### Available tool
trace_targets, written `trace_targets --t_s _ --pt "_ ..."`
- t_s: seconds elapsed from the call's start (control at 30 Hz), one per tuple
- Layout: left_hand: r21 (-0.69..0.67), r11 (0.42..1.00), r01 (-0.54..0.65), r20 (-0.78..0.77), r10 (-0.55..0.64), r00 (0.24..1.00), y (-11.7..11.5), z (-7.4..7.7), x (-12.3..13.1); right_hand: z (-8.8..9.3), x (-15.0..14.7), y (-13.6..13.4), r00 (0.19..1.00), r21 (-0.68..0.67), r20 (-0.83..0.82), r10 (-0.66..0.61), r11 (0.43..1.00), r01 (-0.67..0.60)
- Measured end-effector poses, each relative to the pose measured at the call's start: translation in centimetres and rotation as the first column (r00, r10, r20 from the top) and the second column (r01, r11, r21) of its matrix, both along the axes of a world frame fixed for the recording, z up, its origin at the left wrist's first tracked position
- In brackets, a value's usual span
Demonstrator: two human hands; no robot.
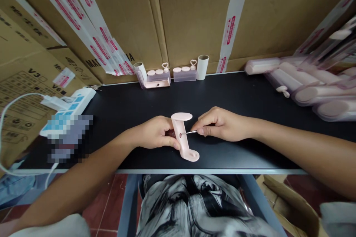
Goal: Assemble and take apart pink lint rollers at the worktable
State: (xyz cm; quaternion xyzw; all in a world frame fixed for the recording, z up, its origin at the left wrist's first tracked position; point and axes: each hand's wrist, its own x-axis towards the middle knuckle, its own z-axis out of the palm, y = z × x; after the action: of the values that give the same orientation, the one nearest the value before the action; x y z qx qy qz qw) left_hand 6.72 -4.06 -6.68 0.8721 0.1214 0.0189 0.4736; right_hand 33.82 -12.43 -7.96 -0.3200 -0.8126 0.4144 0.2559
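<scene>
My left hand [158,132] grips a pale pink plastic bracket [182,133], a C-shaped piece with two rounded ends. It is held slightly tilted above the black table, near the front edge. A thin metal rod [190,132] is pinched between the thumb and fingers of my right hand [222,124]. The rod's far end meets a small dark hole in the bracket's inner face. Whether the rod is a screwdriver or another tool cannot be made out. Something dark reddish shows behind the bracket by my left fingers, mostly hidden.
At the table's back stand purple-pink holders [185,75] with heart-shaped pieces and white tubes [203,67]. More pink parts [314,81] are piled on the right. A white power strip [73,107] with cables and a blurred-out object lies left. Cardboard boxes [189,14] wall the back.
</scene>
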Motion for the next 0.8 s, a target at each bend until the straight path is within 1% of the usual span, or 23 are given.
trace_targets --t_s 0.07,0.13,0.23,0.3,0.4,0.57,0.67,0.8 --pt "0.039 0.999 0.003 0.006 -0.003 1.0 0.0 -0.1 -0.1 0.2 -0.1 -0.2 1.0 0.034 0.011 -0.004 0.999 0.004" --pt "0.079 0.997 -0.016 0.026 0.014 1.0 0.1 -0.2 -0.2 0.6 -0.3 -0.6 0.998 0.111 0.041 -0.037 0.993 0.032" --pt "0.127 0.991 -0.047 0.043 0.042 0.998 0.3 -0.3 -0.4 1.3 -1.0 -1.2 0.987 0.254 0.108 -0.115 0.964 0.084" --pt "0.157 0.986 -0.048 0.032 0.044 0.999 0.3 -0.3 -0.3 1.7 -1.4 -1.7 0.969 0.311 0.162 -0.188 0.941 0.13" --pt "0.187 0.98 -0.07 0.019 0.067 0.998 0.4 -0.3 -0.1 1.9 -2.0 -2.3 0.916 0.36 0.262 -0.304 0.911 0.2" --pt "0.23 0.962 -0.147 -0.017 0.155 0.988 0.0 0.0 0.5 1.8 -2.6 -3.0 0.806 0.427 0.409 -0.427 0.871 0.244" --pt "0.293 0.937 -0.191 -0.061 0.218 0.974 -0.6 0.5 0.6 1.8 -2.9 -3.5 0.738 0.484 0.468 -0.485 0.84 0.245" --pt "0.356 0.906 -0.226 -0.114 0.283 0.952 -1.2 1.0 0.6 1.9 -3.4 -3.9 0.696 0.513 0.5 -0.515 0.824 0.242"
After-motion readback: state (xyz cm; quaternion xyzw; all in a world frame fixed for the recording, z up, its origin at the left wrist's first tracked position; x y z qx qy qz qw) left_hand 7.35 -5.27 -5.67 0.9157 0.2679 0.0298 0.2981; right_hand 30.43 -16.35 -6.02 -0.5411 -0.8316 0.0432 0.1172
